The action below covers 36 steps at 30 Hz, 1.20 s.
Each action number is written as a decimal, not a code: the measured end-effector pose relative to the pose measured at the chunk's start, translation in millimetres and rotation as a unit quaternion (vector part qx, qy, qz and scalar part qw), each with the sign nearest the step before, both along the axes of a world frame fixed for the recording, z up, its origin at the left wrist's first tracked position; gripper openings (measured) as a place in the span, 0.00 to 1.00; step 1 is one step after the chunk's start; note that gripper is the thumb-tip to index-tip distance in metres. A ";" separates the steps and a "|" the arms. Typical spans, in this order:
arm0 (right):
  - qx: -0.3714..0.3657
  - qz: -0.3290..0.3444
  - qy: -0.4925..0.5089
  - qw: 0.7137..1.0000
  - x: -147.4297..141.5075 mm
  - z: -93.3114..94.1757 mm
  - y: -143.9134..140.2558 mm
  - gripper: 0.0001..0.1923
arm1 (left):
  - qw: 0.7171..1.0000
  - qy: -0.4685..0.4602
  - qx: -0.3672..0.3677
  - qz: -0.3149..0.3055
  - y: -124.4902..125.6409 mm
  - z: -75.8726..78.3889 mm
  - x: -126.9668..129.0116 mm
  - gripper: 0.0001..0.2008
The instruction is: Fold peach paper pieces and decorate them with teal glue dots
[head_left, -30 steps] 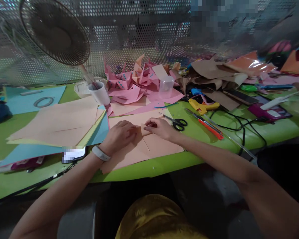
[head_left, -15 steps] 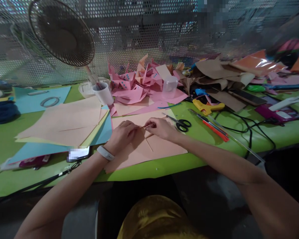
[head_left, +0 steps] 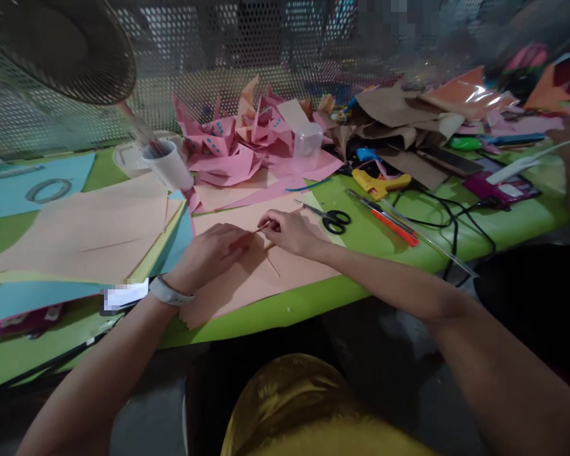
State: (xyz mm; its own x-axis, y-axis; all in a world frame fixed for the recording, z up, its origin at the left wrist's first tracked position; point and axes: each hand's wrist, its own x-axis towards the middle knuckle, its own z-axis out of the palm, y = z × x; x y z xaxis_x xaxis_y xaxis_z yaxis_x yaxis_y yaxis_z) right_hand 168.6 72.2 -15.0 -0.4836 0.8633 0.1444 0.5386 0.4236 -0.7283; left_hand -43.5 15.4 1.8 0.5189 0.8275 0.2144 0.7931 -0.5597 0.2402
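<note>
A narrow tan strip [head_left: 261,228], paper or wood I cannot tell, spans the small gap between my hands. My right hand [head_left: 287,233] pinches its right end between thumb and fingers. At the other end, my left hand [head_left: 213,253] is closed, with its fingertips partly hidden. Both hands are over a peach paper sheet [head_left: 308,269], with a wristband [head_left: 170,292] on my left wrist. Just below the fingers, a second thin strip [head_left: 272,264] lies on the sheet. Black-handled scissors [head_left: 336,221] rest to the right of my right hand.
Right of the scissors lie an orange cutter [head_left: 394,228], a yellow glue gun [head_left: 380,185] and black cable. Folded pink paper pieces [head_left: 228,136] pile up behind. Stacked sheets [head_left: 90,228], a white cup [head_left: 168,166], a phone [head_left: 123,296] and a fan [head_left: 61,44] are on the left.
The camera view has turned, so the table things appear shifted left and slightly up. My hands have drawn slightly apart, and more of the strip shows between them.
</note>
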 end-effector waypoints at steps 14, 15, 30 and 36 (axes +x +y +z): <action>0.019 0.012 -0.032 0.999 -1.5 -2.9 1.6 0.12 | 0.993 0.109 0.052 0.006 -24.7 10.4 25.7 0.10; 0.019 0.012 -0.032 0.999 -1.7 -2.5 1.4 0.12 | 0.991 0.122 0.052 -0.004 -27.5 10.2 28.5 0.10; 0.035 0.002 -0.048 0.998 -3.8 -3.0 0.5 0.13 | 0.987 0.135 0.080 -0.034 -30.8 1.3 27.1 0.09; 0.040 0.007 -0.056 0.998 -3.8 -5.0 1.7 0.14 | 0.989 0.115 0.086 -0.016 -31.9 -0.1 26.7 0.08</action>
State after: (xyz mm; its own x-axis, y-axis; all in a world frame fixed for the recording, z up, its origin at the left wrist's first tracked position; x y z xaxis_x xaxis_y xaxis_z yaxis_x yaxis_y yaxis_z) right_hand 164.9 73.9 -20.0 -0.5132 0.8436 0.1579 0.6077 0.4871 -0.6272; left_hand -16.7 -16.5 1.7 0.5964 0.7709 0.2236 0.7965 -0.6029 -0.0461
